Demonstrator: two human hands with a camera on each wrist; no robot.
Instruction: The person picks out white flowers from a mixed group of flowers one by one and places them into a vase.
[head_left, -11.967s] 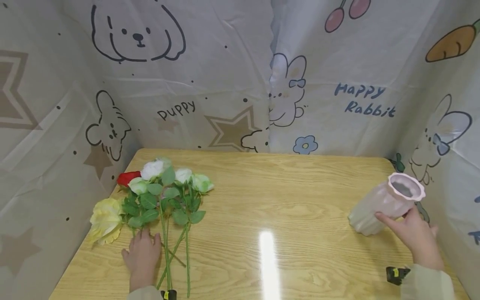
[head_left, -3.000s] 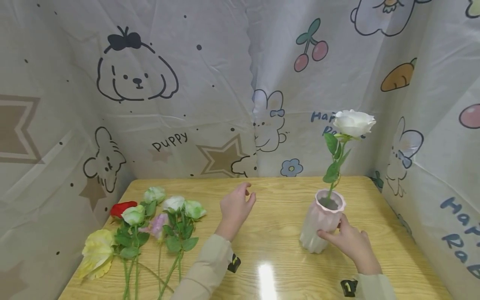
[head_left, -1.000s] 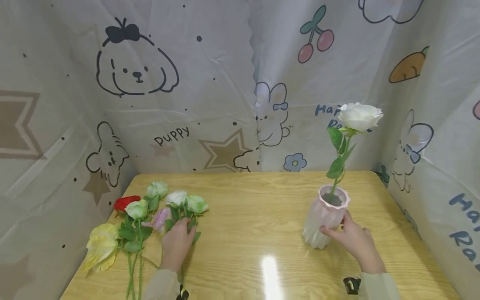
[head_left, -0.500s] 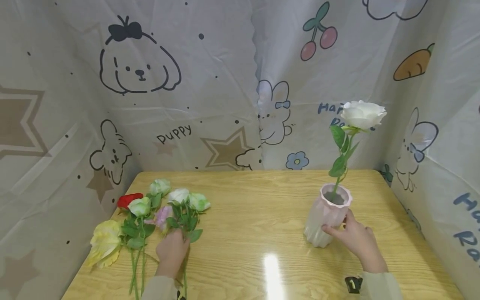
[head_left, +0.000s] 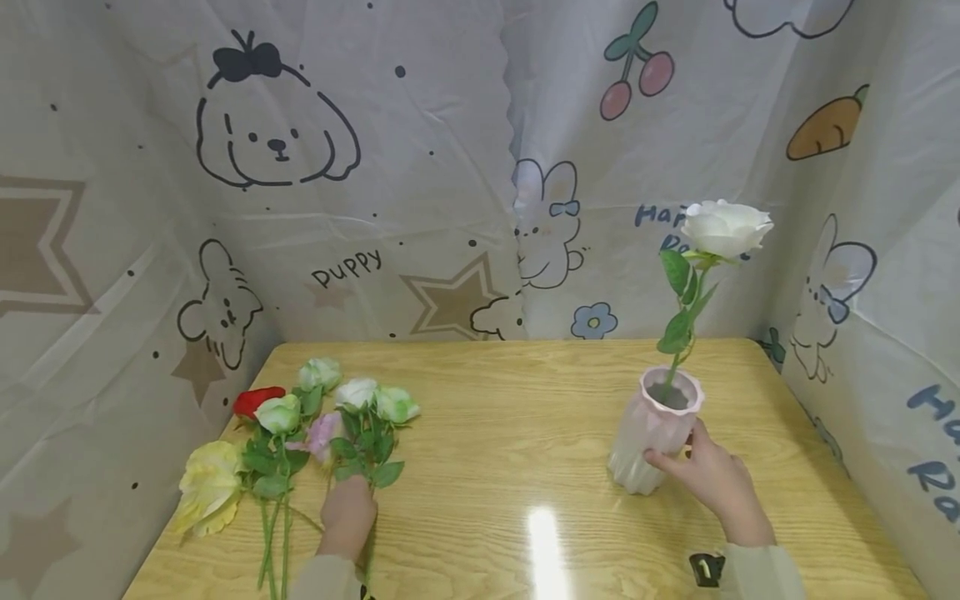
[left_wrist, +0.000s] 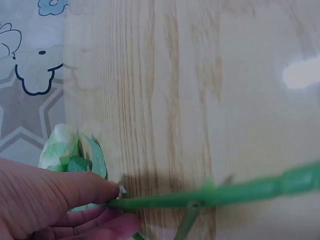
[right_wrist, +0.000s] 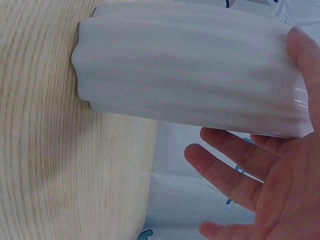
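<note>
My left hand (head_left: 348, 515) pinches a green rose stem (left_wrist: 165, 201) between thumb and fingers, just below the leaves. Beyond the hand lie a white rose (head_left: 356, 392) and a green-white rose (head_left: 397, 404); which of them this stem bears, I cannot tell. At the right, my right hand (head_left: 716, 483) holds a pink-white fluted vase (head_left: 647, 442), thumb on one side and fingertips on the other below the rim. The vase leans slightly, its base at the table. One large white rose (head_left: 726, 227) stands in it, its lower stem hidden inside.
On the left of the wooden table (head_left: 495, 467) lie a yellow flower (head_left: 210, 487), a red rose (head_left: 257, 402), a pink-purple flower (head_left: 324, 435) and green-white roses (head_left: 278, 414). A printed curtain (head_left: 420, 183) encloses the back and sides.
The white rose has come into the vase, which has moved left and stands more upright. My left hand went from mid-table to the stems and slid nearer along one. Lately the right hand stays put.
</note>
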